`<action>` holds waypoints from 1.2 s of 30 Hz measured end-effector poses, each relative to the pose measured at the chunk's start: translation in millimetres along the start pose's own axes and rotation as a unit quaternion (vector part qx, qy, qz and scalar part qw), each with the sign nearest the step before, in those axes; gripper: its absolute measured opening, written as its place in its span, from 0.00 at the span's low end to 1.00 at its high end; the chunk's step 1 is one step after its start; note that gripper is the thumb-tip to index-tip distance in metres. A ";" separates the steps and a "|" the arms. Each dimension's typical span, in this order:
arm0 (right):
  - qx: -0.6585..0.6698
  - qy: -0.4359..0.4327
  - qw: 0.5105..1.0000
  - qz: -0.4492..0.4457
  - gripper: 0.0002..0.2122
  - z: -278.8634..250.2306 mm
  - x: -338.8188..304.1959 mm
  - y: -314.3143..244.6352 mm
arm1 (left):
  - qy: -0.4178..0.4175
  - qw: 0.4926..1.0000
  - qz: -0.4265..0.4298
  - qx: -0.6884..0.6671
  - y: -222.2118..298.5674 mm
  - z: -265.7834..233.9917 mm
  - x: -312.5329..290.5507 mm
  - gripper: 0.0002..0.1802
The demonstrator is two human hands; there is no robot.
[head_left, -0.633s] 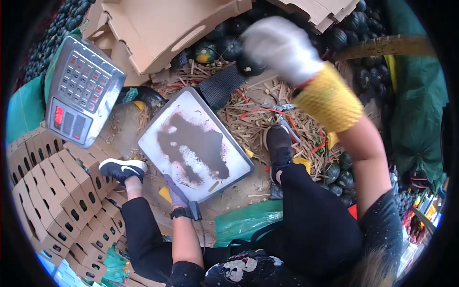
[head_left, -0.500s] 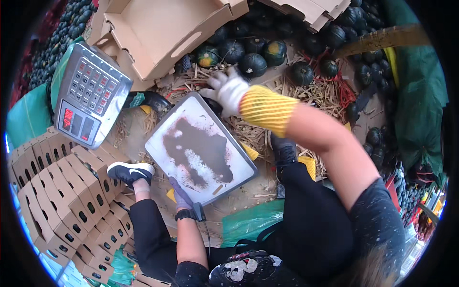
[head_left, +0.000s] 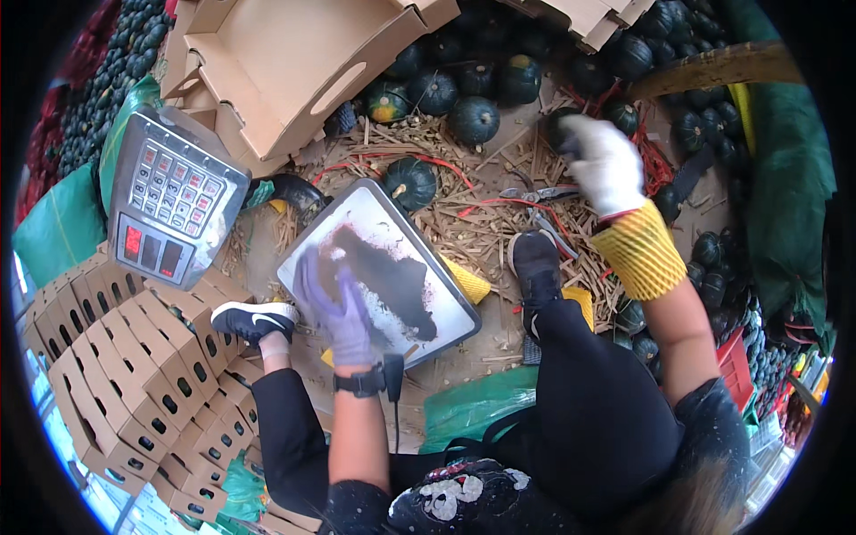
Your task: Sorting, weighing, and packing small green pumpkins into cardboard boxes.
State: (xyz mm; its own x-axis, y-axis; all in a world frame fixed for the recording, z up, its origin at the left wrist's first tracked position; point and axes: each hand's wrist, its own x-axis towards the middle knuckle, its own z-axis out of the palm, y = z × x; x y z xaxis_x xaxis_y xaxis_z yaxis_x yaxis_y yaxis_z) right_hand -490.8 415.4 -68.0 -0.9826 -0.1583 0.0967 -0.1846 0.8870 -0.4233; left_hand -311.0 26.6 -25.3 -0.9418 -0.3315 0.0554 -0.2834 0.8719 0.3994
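Observation:
My right hand (head_left: 608, 169), in a white glove with a yellow mesh sleeve, reaches over the straw at the right. Its blurred fingers are apart, at the near side of a dark green squash (head_left: 555, 130), which they partly cover. My left hand (head_left: 335, 305), in a thin purple glove, is smeared by motion over the scale's platform (head_left: 450, 308); its fingers look spread, with nothing in them. Brown dirt coats the platform. Another dark green squash (head_left: 410, 183) rests against the platform's far corner. Pruning shears (head_left: 539, 193) lie on the straw between the hands.
The scale's keypad display (head_left: 169, 201) stands at the left, above stacked cardboard trays (head_left: 134, 357). An open cardboard box (head_left: 267, 67) sits at the far left. Several squashes (head_left: 473, 120) lie beyond the straw. A wooden pole (head_left: 713, 71) juts in from the right.
My right hand has moved right, from the scale's far corner to another squash, uncovering the squash at that corner. My left hand has risen from the platform's near edge to over it.

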 end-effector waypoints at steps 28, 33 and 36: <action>0.406 -0.225 0.875 0.136 0.36 53.4 -8.2 -85.2 | -0.112 0.843 0.162 -0.500 47.6 -153.8 17.6 0.18; 0.915 -0.162 0.273 0.248 0.35 40.7 -28.3 -25.2 | -0.277 0.918 0.284 -0.011 12.2 -150.1 -33.9 0.10; 0.925 -0.144 0.229 0.268 0.38 41.7 -32.6 -7.6 | -0.320 0.880 0.332 0.109 -59.4 -127.3 -59.6 0.10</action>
State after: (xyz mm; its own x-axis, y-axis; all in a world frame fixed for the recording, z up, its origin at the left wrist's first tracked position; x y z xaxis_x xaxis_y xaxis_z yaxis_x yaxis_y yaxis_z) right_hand -458.2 395.8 -105.5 -0.7848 -0.4994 -0.3670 0.5329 -0.8461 0.0117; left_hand -215.0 -51.3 64.2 -0.8018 0.4885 -0.3443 0.4066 0.8681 0.2847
